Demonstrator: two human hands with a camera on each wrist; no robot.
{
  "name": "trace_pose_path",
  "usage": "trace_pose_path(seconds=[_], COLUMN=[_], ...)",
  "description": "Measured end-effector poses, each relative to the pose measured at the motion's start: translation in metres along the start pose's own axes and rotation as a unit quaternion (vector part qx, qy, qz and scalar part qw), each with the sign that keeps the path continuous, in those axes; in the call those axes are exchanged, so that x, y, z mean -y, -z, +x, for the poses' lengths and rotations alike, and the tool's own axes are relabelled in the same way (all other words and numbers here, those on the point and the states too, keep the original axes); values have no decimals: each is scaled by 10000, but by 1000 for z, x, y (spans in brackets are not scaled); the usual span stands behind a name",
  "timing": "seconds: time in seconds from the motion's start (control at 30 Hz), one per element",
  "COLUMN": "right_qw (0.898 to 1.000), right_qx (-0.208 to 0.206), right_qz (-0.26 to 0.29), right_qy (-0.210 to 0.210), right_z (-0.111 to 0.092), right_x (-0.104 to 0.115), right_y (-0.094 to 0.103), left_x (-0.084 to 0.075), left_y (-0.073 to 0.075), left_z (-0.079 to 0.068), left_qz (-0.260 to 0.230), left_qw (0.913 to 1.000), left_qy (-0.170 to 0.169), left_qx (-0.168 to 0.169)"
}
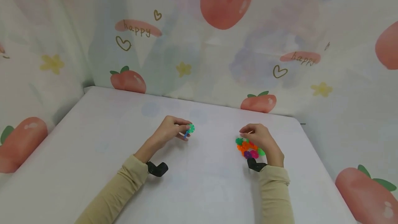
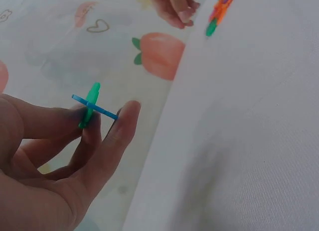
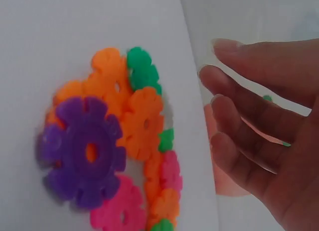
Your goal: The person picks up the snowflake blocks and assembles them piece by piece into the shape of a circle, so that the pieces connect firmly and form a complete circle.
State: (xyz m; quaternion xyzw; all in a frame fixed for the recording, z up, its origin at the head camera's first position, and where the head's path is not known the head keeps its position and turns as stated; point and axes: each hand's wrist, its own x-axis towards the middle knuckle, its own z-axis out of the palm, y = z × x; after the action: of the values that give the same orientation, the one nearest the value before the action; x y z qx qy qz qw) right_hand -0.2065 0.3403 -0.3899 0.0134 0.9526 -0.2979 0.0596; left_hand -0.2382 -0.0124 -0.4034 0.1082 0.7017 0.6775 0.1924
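Between the thumb and fingers of my left hand (image 1: 170,128) are two interlocked snowflake discs, a green one (image 2: 92,102) and a blue one (image 2: 104,111), crossing each other above the table. My right hand (image 1: 259,137) hovers over the far side of a small pile of notched plastic discs, its fingers loosely bent and nothing between them. In the right wrist view the pile shows a purple disc (image 3: 84,151) on top, orange discs (image 3: 142,124), a pink disc (image 3: 119,206) and a dark green disc (image 3: 142,66). The right fingertips are apart from the pile.
A white table (image 1: 199,189) spreads under both hands. Behind it hangs a patterned cloth backdrop (image 1: 192,44) with printed fruit, hearts and stars, also covering the sides. A black wrist mount (image 1: 158,169) sticks out from the left sleeve, another (image 1: 256,165) from the right.
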Motion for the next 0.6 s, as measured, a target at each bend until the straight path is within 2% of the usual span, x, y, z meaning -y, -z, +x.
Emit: trace_pose_path(seconds=[0.27,0.37,0.6], right_qw=[9969,9954,9951], right_qx=[580,642,677], right_qz=[-126,-210,-398], right_qy=[-517,-686,-607], right_z=[6,8,10], right_x=[-12,-11,-6], right_y=[-8,-11,-11], left_x=[-1,-1,3], left_y=[3,4,4], left_z=[2,3,6], left_qz=[-107,-104,-141], left_qw=[9999,9999,9999], left_qy=[-36,-30,-52], left_qx=[-110,-129,-79])
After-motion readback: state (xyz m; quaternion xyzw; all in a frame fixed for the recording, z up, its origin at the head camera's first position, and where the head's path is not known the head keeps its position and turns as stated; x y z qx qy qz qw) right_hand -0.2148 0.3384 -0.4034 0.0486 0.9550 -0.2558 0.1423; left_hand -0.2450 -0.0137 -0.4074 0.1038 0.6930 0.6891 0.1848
